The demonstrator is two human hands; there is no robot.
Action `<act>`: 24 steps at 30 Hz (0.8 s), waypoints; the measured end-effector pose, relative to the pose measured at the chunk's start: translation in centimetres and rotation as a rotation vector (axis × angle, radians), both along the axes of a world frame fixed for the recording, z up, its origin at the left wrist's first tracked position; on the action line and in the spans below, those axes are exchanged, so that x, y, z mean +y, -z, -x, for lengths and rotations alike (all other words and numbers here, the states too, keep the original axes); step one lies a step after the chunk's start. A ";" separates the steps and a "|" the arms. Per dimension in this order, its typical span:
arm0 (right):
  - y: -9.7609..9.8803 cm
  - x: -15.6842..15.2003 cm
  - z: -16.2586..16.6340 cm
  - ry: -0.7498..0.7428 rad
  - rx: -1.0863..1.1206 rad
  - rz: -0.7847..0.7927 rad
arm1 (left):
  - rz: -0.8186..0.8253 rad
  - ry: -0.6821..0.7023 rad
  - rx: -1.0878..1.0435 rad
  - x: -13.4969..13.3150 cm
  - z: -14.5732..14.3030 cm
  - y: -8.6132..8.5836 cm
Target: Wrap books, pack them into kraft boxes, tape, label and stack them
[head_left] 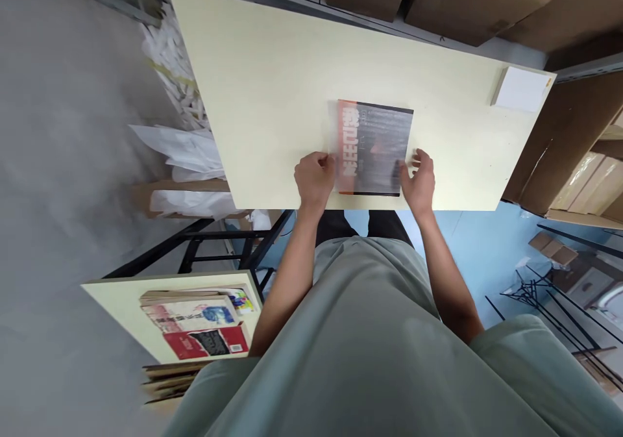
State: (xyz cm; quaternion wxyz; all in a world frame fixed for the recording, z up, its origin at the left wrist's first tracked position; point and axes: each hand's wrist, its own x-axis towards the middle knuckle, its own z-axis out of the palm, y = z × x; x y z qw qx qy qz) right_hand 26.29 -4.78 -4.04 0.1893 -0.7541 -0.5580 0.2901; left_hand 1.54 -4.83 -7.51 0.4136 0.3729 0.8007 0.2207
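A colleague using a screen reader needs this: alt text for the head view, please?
Both hands, left hand and right hand, grip the near edges of a book lying flat on a pale table; a white pad sits at its far right corner.

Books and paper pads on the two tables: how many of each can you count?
Book under the hands, the left hand and the right hand, on the big table: 1
Books with covers showing on the small table: 3, the stack
White paper pad: 1
Total: 5; more books lie beneath the stack, too hidden to count.
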 end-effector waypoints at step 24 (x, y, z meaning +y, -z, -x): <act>3.5 2.0 -1.3 -0.054 0.882 0.211 | -0.128 0.284 0.100 -4.4 -0.9 0.3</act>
